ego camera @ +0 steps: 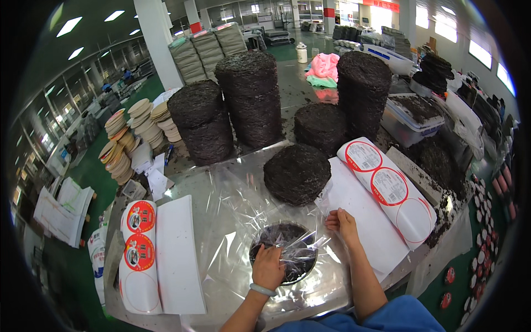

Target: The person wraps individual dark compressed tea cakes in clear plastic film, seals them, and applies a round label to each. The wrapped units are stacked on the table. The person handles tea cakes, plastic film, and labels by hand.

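Note:
Clear plastic film (pixel 232 199) lies over the metal tabletop and across a round opening (pixel 296 269) with dark material visible in it. My left hand (pixel 269 265), with a pale bangle at the wrist, rests on the film at the opening's left side; whether its fingers pinch the film I cannot tell. Right of the opening, my right hand (pixel 342 224) is raised near the film's edge, thumb up and fingers curled; its grip is unclear. Just beyond the hands sits a round dark cake of pressed, seaweed-like material (pixel 297 174). A roll of round labels (pixel 379 182) lies on white paper at the right.
Tall stacks of dark cakes (pixel 251 99) stand behind. Another label roll (pixel 139 257) lies left, beside a grey block (pixel 113 259). Stacked round discs (pixel 141 120) stand at the back left. A plastic tub (pixel 410 120) and loose dark material (pixel 439 166) are at the right.

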`<state>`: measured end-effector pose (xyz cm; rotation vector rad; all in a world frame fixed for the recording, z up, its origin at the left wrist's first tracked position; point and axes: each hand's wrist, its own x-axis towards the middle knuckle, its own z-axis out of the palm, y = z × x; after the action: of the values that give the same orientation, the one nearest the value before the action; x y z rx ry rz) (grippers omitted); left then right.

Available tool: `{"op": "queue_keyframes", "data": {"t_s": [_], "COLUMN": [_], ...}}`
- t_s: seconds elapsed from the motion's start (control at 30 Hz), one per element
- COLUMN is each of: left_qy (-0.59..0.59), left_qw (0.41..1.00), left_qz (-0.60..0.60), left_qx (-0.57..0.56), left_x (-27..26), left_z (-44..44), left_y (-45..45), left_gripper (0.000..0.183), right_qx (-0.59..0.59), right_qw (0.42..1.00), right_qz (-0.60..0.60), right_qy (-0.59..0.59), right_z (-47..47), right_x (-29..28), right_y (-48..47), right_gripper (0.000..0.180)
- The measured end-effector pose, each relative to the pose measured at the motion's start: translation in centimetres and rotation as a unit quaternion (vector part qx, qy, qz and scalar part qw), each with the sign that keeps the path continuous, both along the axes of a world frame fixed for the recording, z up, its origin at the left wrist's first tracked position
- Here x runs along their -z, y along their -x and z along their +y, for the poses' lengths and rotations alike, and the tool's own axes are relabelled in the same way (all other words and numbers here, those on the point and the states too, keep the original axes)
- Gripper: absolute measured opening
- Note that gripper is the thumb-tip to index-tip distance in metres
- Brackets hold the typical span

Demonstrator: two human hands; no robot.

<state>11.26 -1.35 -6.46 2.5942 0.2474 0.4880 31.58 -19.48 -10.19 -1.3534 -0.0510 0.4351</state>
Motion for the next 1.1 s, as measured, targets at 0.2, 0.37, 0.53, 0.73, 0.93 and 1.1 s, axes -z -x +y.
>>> {"op": "queue_keyframes", "data": {"t_s": [0.2, 0.37, 0.53, 0.73, 0.93, 1.1], "left_qy": [0.001, -0.015, -0.001, -0.004, -0.001, -0.005], "left_qw": [1.0, 1.0, 0.999, 0.999, 1.0, 1.0], "left_qz": [-0.005, -0.019, -0.043, -0.033, -0.02, -0.019], "left_qx": [0.005, 0.01, -0.005, -0.005, 0.003, -0.007], "left_x": [0.1, 0.5, 0.1, -0.3, -0.1, -0.2], "left_z": [-0.7, -1.9, -1.5, -1.9, -1.8, -1.7], "left_y": [0.7, 1.8, 1.8, 1.7, 1.8, 2.0], "left_gripper": [0.033, 0.029, 0.03, 0.03, 0.031, 0.031], "right_qx": [0.018, -0.066, -0.054, -0.019, 0.13, -0.048], "right_qw": [0.964, 0.922, 0.925, 0.921, 0.988, 0.742], "right_qz": [0.188, 0.234, 0.16, 0.188, -0.051, -0.551], "right_qy": [-0.185, -0.301, -0.339, -0.339, -0.067, 0.379], "right_z": [1.0, 0.6, 3.1, 2.9, 3.6, 5.6], "right_x": [-1.8, -2.1, -2.9, -2.0, -2.3, -9.1], "right_y": [1.6, 2.7, 4.4, 4.6, 2.6, 1.8], "right_gripper": [0.066, 0.082, 0.085, 0.079, 0.058, 0.04]}}
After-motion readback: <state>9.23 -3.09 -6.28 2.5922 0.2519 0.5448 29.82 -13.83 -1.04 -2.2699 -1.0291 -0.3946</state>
